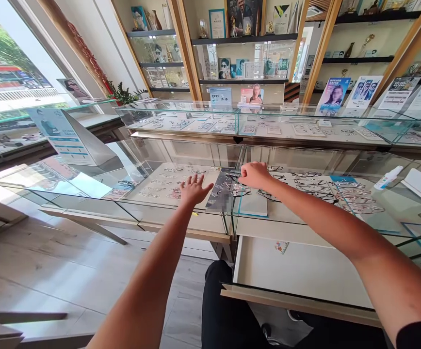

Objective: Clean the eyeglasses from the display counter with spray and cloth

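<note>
My left hand [195,188] is spread, palm down and holding nothing, above the glass counter over a light board with several eyeglass frames [174,175]. To its right, my right hand [256,174] is closed, with fingers curled in a pinch. Dark-rimmed eyeglasses [235,178] show at its fingertips, partly hidden by the fingers. Below and between the hands is a dark printed sheet [216,198]. More black eyeglass frames [307,180] lie in rows right of my right hand, under my forearm.
A pulled-out white drawer [305,266] is at my knees, holding a small printed packet [281,247]. A tent-shaped sign [68,138] stands on the counter's left; a white spray bottle [388,178] is at right. Another glass showcase [196,121] runs behind.
</note>
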`<action>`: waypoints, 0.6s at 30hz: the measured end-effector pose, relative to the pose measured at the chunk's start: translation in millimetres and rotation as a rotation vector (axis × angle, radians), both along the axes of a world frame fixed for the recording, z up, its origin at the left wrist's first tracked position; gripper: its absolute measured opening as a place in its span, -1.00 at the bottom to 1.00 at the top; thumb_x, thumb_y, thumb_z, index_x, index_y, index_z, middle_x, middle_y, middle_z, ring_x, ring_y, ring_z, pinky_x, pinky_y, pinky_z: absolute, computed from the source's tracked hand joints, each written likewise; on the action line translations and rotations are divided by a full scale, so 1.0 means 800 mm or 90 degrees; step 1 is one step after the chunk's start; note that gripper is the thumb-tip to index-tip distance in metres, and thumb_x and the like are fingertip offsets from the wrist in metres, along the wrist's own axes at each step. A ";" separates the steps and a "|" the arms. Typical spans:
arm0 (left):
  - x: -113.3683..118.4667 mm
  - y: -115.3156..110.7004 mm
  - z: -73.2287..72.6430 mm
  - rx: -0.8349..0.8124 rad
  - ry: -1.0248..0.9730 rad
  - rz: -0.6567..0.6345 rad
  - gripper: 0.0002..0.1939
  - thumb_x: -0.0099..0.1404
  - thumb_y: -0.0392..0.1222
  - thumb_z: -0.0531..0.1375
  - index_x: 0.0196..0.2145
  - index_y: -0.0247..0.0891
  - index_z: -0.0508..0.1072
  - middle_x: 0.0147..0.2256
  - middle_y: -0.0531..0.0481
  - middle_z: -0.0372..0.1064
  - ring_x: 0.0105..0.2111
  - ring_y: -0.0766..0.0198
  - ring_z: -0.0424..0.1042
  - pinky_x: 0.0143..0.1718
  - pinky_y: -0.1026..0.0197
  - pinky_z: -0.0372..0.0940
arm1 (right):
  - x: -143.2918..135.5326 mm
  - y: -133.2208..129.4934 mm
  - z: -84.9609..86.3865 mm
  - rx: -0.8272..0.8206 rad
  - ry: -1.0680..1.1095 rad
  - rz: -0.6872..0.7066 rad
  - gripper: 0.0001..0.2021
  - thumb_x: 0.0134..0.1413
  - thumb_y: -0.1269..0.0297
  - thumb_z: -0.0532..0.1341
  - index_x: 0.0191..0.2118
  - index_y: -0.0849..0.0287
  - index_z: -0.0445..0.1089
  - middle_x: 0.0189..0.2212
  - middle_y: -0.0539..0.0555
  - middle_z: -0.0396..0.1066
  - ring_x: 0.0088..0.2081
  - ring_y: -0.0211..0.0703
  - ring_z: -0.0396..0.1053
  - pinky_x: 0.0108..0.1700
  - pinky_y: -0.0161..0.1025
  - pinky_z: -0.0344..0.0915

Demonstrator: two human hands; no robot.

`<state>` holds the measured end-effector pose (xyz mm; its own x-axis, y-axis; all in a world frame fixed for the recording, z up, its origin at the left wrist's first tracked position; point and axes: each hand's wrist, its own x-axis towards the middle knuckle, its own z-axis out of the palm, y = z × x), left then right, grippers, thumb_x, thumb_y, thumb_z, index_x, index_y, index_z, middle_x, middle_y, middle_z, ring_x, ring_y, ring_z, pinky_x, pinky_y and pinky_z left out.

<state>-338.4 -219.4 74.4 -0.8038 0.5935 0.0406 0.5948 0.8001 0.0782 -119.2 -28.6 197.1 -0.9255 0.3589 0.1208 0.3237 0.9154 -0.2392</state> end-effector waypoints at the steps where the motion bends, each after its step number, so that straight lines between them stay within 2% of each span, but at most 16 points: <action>1: 0.000 0.000 -0.001 0.001 0.000 0.000 0.04 0.51 0.56 -0.26 0.67 -0.11 0.04 0.69 -0.16 -0.23 0.69 -0.16 -0.19 0.60 -0.39 -0.12 | -0.017 0.005 -0.006 0.005 -0.010 -0.005 -0.94 0.21 0.34 0.31 -0.30 0.16 0.46 -0.23 0.12 0.61 -0.05 0.05 0.40 0.01 -0.08 0.03; 5: 0.001 -0.002 -0.002 0.003 -0.002 -0.004 0.05 0.50 0.58 -0.26 0.67 -0.10 0.05 0.68 -0.16 -0.21 0.68 -0.18 -0.18 0.60 -0.41 -0.13 | -0.071 0.022 -0.032 0.028 -0.044 -0.002 -0.94 0.20 0.34 0.31 -0.27 0.18 0.53 -0.15 0.21 0.61 0.00 0.11 0.36 0.03 -0.04 0.03; 9: 0.004 -0.002 -0.003 0.007 0.000 -0.002 0.05 0.49 0.59 -0.26 0.68 -0.07 0.04 0.68 -0.13 -0.19 0.68 -0.20 -0.18 0.61 -0.39 -0.13 | -0.101 0.038 -0.056 0.036 -0.071 0.014 -0.91 0.18 0.35 0.33 -0.21 0.18 0.58 -0.02 0.26 0.59 0.08 0.16 0.32 0.09 0.00 0.06; 13: 0.006 -0.002 -0.003 0.012 -0.003 -0.002 0.06 0.49 0.60 -0.27 0.67 -0.06 0.05 0.68 -0.13 -0.17 0.68 -0.21 -0.18 0.60 -0.41 -0.12 | -0.114 0.052 -0.071 0.034 -0.090 0.029 -0.88 0.18 0.33 0.34 -0.17 0.16 0.59 0.03 0.27 0.55 0.10 0.17 0.31 0.12 0.02 0.08; 18: 0.008 -0.001 -0.002 0.013 -0.007 0.001 0.05 0.50 0.59 -0.26 0.67 -0.09 0.05 0.68 -0.15 -0.19 0.68 -0.21 -0.18 0.60 -0.41 -0.14 | -0.112 0.059 -0.077 0.031 -0.099 0.042 -0.88 0.19 0.32 0.34 -0.15 0.14 0.59 0.03 0.23 0.54 0.10 0.14 0.30 0.10 0.00 0.08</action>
